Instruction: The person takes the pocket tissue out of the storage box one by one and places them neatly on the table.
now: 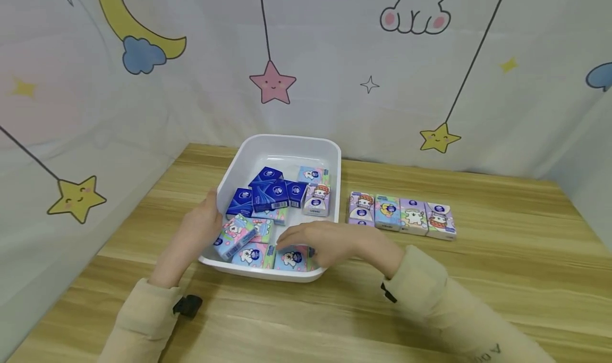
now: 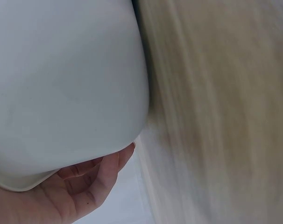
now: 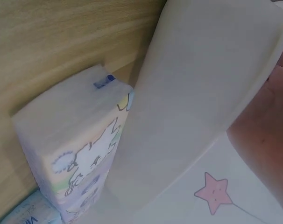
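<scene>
A white plastic tub (image 1: 282, 146) stands on the table with several pocket tissue packs in it. Dark blue packs (image 1: 270, 195) lie loosely at its middle; pastel packs with cartoon prints (image 1: 251, 254) lie toward the front. My left hand (image 1: 203, 219) grips the tub's left side, its fingers curled against the outer wall in the left wrist view. Inside the tub's front right, my right hand (image 1: 322, 241) bends over a light-blue pack (image 1: 291, 259). Whether it pinches that pack is hidden. In the right wrist view the tub wall covers most of that hand.
Right of the tub, several cartoon tissue packs (image 1: 413, 217) stand in a row on the wooden table (image 1: 502, 278), close to the tub's wall. A printed cloth (image 1: 334, 44) with stars and a moon hangs behind the table and along its left side.
</scene>
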Demonstrator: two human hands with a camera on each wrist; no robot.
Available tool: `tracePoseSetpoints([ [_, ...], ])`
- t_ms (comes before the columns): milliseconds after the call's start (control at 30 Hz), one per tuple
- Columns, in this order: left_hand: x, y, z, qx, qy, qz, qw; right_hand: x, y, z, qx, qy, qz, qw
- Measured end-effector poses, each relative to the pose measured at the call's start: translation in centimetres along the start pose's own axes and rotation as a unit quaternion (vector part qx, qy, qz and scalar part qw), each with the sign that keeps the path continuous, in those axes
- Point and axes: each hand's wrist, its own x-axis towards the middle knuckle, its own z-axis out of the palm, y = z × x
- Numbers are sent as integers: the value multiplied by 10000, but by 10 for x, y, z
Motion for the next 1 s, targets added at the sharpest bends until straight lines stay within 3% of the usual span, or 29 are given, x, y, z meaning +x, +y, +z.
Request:
tracePoseSetpoints([
  [133,0,0,1,-14,-20,-33,10000,4,3,0,198,-309,-140,9992],
  [367,0,1,1,19,-19,-84,10000,10,3,-1,104,-648,114,9978],
  [667,0,2,0,-5,3,-47,10000,12,-3,-3,-595,-688,307,9954],
  [1000,0,2,0,11,-33,-118,9999,13,-6,-4,-1217,-423,320,9911],
])
